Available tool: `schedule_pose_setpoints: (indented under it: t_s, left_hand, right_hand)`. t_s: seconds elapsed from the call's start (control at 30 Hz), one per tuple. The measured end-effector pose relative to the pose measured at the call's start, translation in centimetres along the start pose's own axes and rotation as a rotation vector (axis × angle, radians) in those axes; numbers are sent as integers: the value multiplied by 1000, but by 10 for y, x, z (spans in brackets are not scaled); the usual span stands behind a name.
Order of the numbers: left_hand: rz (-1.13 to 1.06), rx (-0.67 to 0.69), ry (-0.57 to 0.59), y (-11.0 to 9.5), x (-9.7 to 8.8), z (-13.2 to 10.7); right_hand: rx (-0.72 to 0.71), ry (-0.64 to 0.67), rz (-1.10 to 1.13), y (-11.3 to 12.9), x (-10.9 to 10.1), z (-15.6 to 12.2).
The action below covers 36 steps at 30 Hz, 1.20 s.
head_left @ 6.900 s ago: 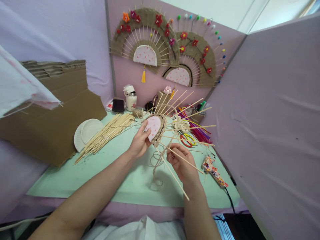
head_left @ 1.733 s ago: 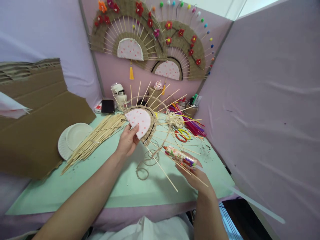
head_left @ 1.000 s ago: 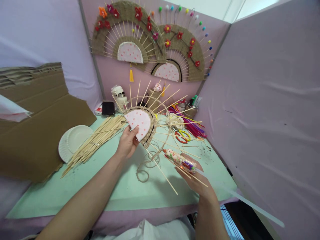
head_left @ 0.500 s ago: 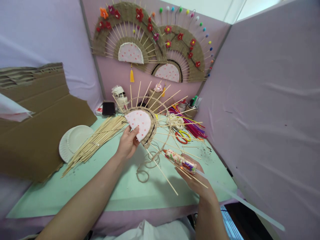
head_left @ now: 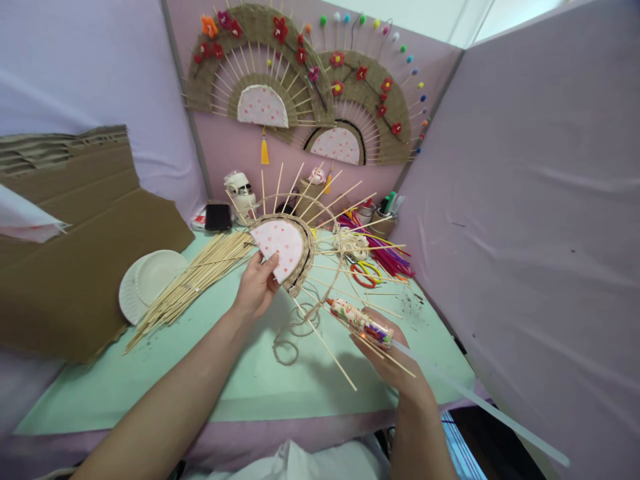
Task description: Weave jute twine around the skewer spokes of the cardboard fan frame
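My left hand point(head_left: 257, 283) grips a half-round fan point(head_left: 280, 247) by its pink dotted centre, thumb on top. Thin wooden sticks radiate from the fan's woven twine band, and a loop of twine point(head_left: 334, 277) runs across them. In my right hand point(head_left: 385, 350) is a glue gun point(head_left: 361, 323) with a flowered body; a long clear glue stick point(head_left: 480, 397) juts from its back. Its orange tip is close to the twine and the lower sticks; whether they touch I cannot tell. Loose twine point(head_left: 286, 351) curls on the table below the fan.
A bundle of sticks point(head_left: 195, 283) and white paper plates point(head_left: 133, 293) lie left, beside brown cardboard point(head_left: 95, 253). Scissors point(head_left: 364, 273), pipe cleaners point(head_left: 387, 257) and a pen holder point(head_left: 383, 223) are at the right back. Finished fans point(head_left: 237, 30) hang on the rear panel.
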State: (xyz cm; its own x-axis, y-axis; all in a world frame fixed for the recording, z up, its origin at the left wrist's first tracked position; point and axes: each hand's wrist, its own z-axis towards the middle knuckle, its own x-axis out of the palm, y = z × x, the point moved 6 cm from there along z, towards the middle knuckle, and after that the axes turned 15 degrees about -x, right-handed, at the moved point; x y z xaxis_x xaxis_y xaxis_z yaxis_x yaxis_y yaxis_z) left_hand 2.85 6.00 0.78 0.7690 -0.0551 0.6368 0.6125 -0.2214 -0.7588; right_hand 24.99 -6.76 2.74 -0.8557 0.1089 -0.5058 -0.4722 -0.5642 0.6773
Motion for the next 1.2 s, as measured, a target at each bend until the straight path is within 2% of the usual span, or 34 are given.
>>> schedule_pose_setpoints:
  t_s: [0.13,0.3,0.43,0.67,0.93,1.07,1.13,1.2]
  left_hand:
    - [6,6,-1,0,0,0]
    - [1,4,1,1,0,0]
    - [9,3,8,1,0,1]
    - [-3,-4,16,3,-1,2]
    - [-31,2,-21,-1,-2,1]
    - [-44,6,-26,-3,-1,0]
    - [-46,10,-22,-4,-1,0]
    - [-45,14,-22,-4,-1,0]
  right_hand:
    - [10,4,7,-6,1,-2]
    - [72,-71,68,-15,-1,-7]
    - [96,-63,104,-15,-1,-7]
    - [105,-52,111,-10,-2,-5]
    - [72,-75,50,-15,0,-3]
    - [40,-86,-68,-19,-13,-1]
    - [86,-87,-156,-31,-29,-6]
    - [193,-83,-314,-53,-51,-16]
